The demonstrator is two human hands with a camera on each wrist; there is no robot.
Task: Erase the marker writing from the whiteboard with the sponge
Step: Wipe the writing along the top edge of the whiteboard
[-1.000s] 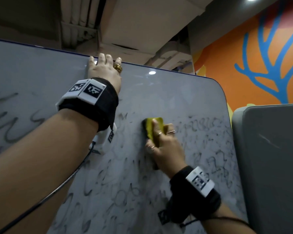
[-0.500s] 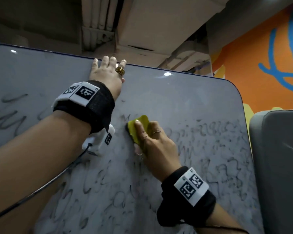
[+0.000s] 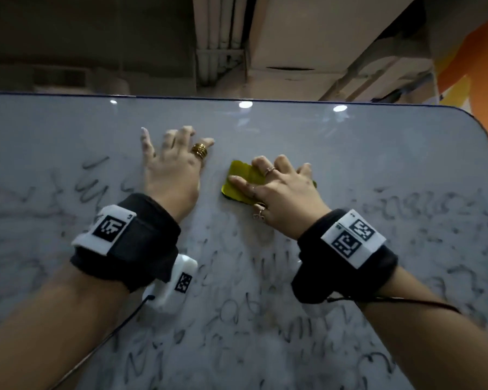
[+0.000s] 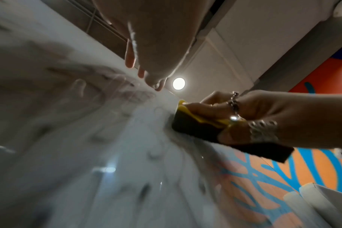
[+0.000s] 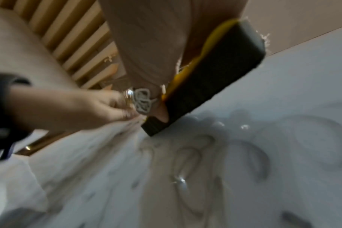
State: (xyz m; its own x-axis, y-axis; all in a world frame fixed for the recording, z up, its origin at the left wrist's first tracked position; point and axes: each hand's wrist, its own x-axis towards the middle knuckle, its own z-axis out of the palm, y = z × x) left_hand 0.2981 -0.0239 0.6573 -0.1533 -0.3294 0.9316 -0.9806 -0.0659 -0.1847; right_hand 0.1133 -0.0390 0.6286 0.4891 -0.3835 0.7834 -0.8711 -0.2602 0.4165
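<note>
Our right hand [image 3: 282,198] grips the yellow sponge with the dark underside [image 3: 241,182] and presses it on the big grey-white whiteboard [image 3: 378,153], at about 12 o'clock. Our left hand [image 3: 175,167] lies flat with fingers spread, just beside it at 9 o'clock. Smudged black marker writing [image 3: 237,313] fills the board at 6 o'clock.

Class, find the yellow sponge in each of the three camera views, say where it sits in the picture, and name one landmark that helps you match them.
Head view: the sponge lies just above centre, under the right hand.
Left wrist view: right of centre, dark side on the whiteboard.
Right wrist view: upper right, running diagonally.
Shared landmark: the ornate silver ring on the right thumb, beside the sponge in every view.
</note>
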